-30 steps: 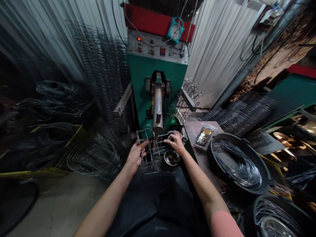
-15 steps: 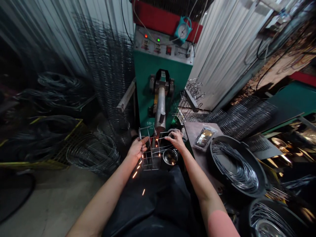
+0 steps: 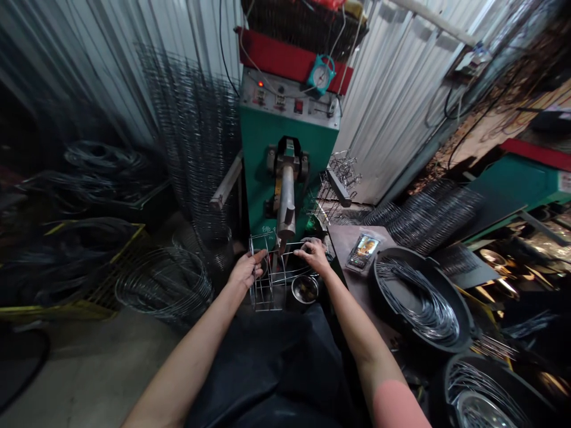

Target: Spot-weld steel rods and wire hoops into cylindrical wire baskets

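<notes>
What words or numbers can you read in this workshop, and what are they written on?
No words can be read for sure.
White marks on the green welding machine: too blurred to read.
Labels on the control panel: too small to read.
Numbers on the round gauge: too small to read.
Printing on the packet: too blurred to read.

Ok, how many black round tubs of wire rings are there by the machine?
2. One black round tub sits on the right, beyond the bench corner; the second black round tub sits below it, cut off by the bottom-right corner of the view. More may be hidden out of frame.
</notes>
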Demonstrator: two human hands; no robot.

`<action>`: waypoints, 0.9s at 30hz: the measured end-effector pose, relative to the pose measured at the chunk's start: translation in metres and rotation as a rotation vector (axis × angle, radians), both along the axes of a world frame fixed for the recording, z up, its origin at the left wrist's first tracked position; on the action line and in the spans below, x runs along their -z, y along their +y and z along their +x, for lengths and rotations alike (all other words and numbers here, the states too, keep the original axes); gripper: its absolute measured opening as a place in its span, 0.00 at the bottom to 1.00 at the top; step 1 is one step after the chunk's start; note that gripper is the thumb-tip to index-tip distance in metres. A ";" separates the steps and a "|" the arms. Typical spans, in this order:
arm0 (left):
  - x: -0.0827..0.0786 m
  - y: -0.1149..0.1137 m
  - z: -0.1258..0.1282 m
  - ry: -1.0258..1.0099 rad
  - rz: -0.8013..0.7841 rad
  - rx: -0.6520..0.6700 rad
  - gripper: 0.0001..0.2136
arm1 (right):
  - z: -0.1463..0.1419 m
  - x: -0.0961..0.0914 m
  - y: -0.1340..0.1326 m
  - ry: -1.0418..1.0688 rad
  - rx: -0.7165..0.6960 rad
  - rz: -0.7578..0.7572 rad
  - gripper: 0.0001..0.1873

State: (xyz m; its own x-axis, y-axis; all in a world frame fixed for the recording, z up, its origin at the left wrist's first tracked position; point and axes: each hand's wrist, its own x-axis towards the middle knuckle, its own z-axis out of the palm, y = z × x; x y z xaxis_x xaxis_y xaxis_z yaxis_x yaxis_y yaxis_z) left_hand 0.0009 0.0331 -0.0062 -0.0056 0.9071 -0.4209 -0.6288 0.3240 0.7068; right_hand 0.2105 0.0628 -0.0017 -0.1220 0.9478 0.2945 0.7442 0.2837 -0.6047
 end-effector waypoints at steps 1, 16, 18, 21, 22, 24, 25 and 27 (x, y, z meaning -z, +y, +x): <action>0.000 0.000 0.000 0.004 0.001 -0.001 0.19 | 0.000 0.000 0.000 0.003 0.003 -0.004 0.16; 0.000 -0.014 -0.011 0.135 0.047 0.151 0.20 | -0.007 0.008 -0.020 -0.078 0.007 0.055 0.16; 0.005 -0.028 -0.019 0.159 0.035 0.161 0.20 | -0.004 0.007 -0.037 -0.068 -0.055 0.090 0.16; 0.017 -0.057 -0.045 0.280 -0.068 0.131 0.19 | 0.009 0.000 -0.067 -0.003 -0.140 0.115 0.22; 0.021 -0.067 -0.057 0.334 -0.111 0.113 0.19 | 0.015 -0.004 -0.076 0.025 -0.152 0.113 0.24; 0.029 -0.086 -0.084 0.409 -0.146 0.082 0.19 | 0.029 -0.014 -0.091 0.092 -0.157 0.090 0.21; 0.033 -0.095 -0.096 0.424 -0.147 0.069 0.19 | 0.035 -0.020 -0.097 0.135 -0.160 0.069 0.18; 0.036 -0.108 -0.118 0.457 -0.106 0.099 0.17 | 0.042 -0.033 -0.106 0.236 -0.187 0.025 0.12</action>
